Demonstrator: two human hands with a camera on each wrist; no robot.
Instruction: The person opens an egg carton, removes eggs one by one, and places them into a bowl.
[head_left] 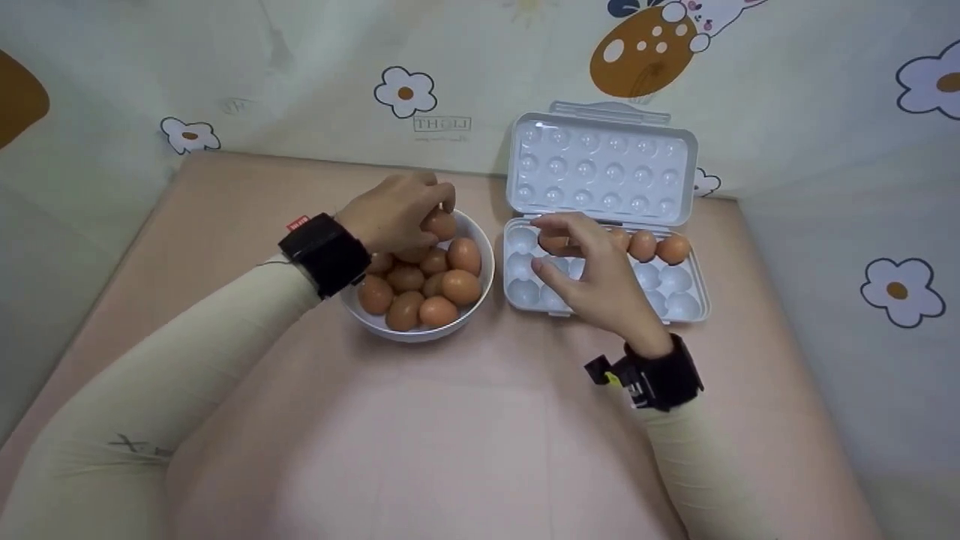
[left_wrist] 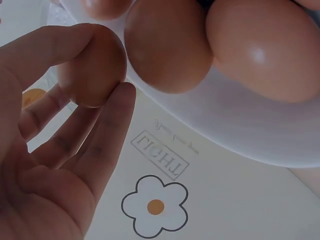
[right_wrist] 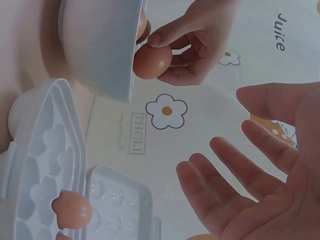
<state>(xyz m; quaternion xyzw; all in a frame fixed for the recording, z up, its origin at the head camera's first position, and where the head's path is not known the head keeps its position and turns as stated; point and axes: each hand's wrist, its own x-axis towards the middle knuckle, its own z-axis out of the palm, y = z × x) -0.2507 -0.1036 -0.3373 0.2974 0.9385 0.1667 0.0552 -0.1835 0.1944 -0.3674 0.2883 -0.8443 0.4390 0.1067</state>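
Observation:
My left hand [head_left: 394, 214] pinches a brown egg [head_left: 441, 225] between thumb and fingertips at the far side of a white bowl [head_left: 412, 336]. In the left wrist view this held egg [left_wrist: 95, 65] is beside other eggs in the bowl. Several brown eggs [head_left: 439, 311] are heaped in that bowl. Over a white egg carton [head_left: 523, 292], my right hand [head_left: 600, 277] hovers with fingers spread and nothing between them. Several eggs [head_left: 643, 245] sit along the carton's back row, partly hidden by the right hand. The right wrist view shows the empty palm and fingers [right_wrist: 225, 185].
The carton's lid [head_left: 604, 165] stands raised at the back, against a patterned cloth backdrop [head_left: 300, 90]. Bowl and carton stand side by side, a narrow gap between them, on a pink table cover [head_left: 450, 435]. Cloth also hangs along both sides.

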